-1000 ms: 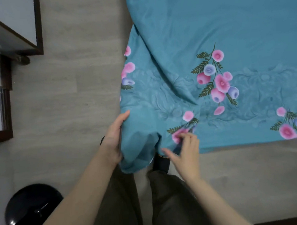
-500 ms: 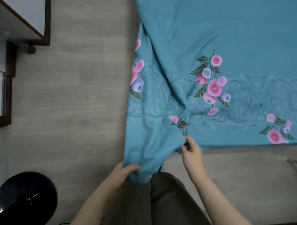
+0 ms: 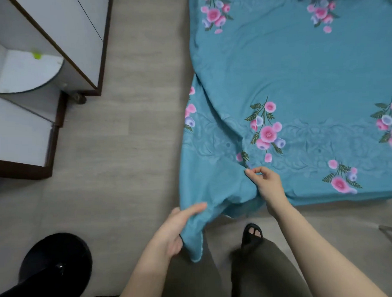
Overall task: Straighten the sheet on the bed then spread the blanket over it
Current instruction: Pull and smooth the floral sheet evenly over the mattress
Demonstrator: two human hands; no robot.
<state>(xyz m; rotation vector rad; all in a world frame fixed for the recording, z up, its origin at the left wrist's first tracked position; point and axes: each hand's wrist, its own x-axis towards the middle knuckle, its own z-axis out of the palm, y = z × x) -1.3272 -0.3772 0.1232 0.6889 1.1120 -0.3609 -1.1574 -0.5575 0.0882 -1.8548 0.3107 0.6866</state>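
Sheet (image 3: 304, 74) corner hangs downward, gripped by left hand (image 3: 176, 230).

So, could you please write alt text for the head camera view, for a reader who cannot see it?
Seen from above, a person's left hand grips the hanging corner of a teal floral sheet while the right hand pinches a fold at the bed's edge. Grey wood floor, a white cabinet and a round black base lie to the left.

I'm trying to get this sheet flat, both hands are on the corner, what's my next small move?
Probably pull the corner toward you and outward: left hand grips the sheet's hanging corner, right hand pinches a fold, and creases still run diagonally from there.
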